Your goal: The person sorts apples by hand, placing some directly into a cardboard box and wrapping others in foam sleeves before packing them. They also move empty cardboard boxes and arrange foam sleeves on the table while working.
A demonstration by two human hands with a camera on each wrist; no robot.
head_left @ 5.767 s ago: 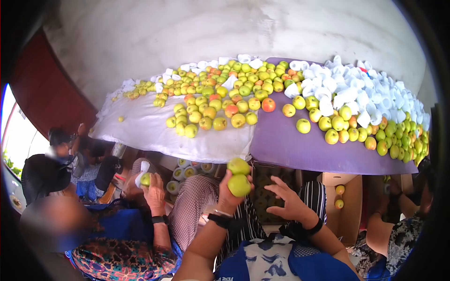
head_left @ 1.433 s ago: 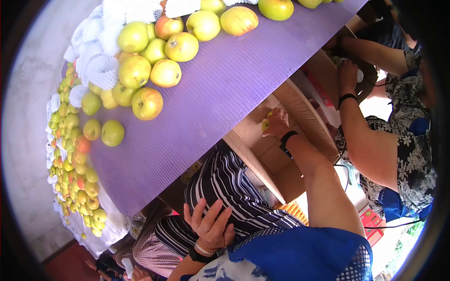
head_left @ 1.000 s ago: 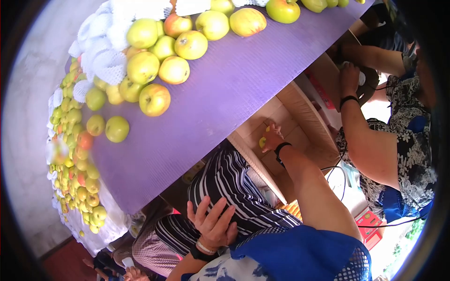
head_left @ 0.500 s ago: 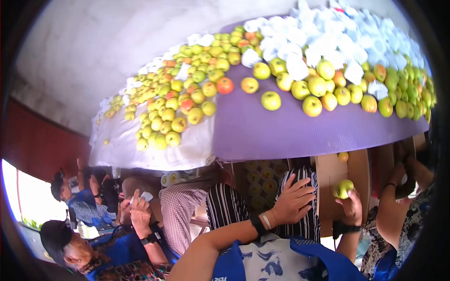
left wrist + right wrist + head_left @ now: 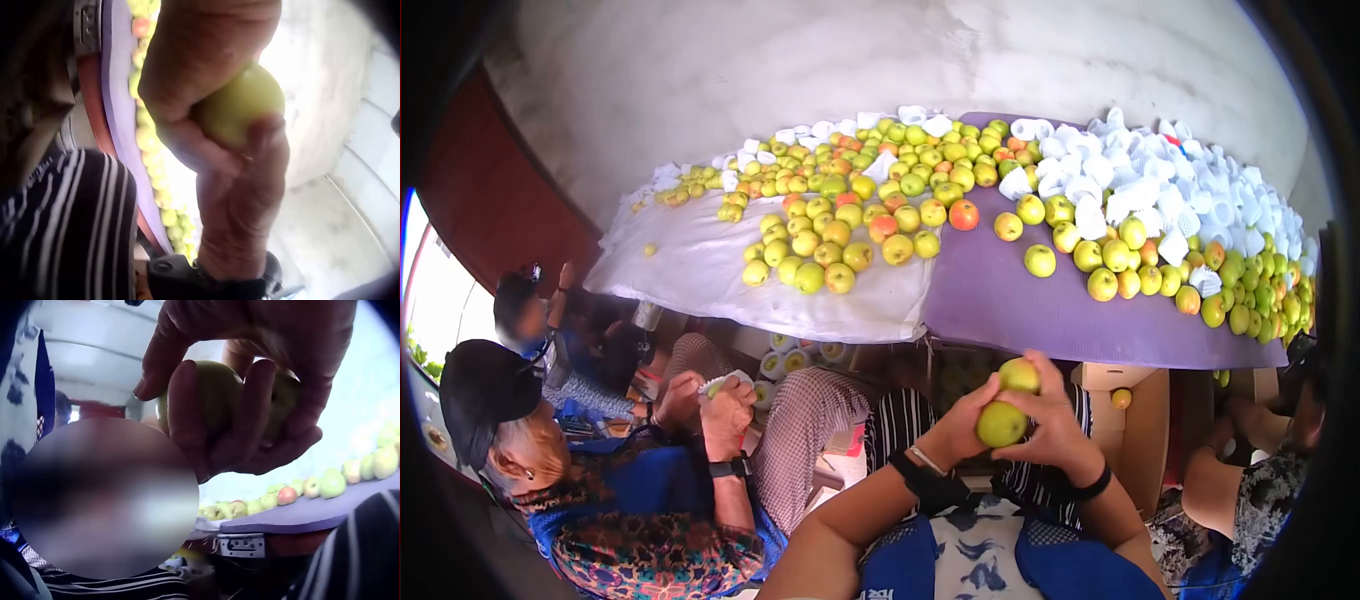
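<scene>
Your left grip [image 5: 962,425] and right grip [image 5: 1060,418] are closed around two green apples [image 5: 1001,426] just off the bench's [image 5: 1090,335] near edge, where loosening either could let one fall and bruise.

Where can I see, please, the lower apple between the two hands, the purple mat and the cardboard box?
Lower apple [image 5: 1002,425]: head view, middle of its skin.
Purple mat [image 5: 1040,318]: head view, bare part near its front edge.
Cardboard box [image 5: 1146,430]: head view, bare inner side.
</scene>
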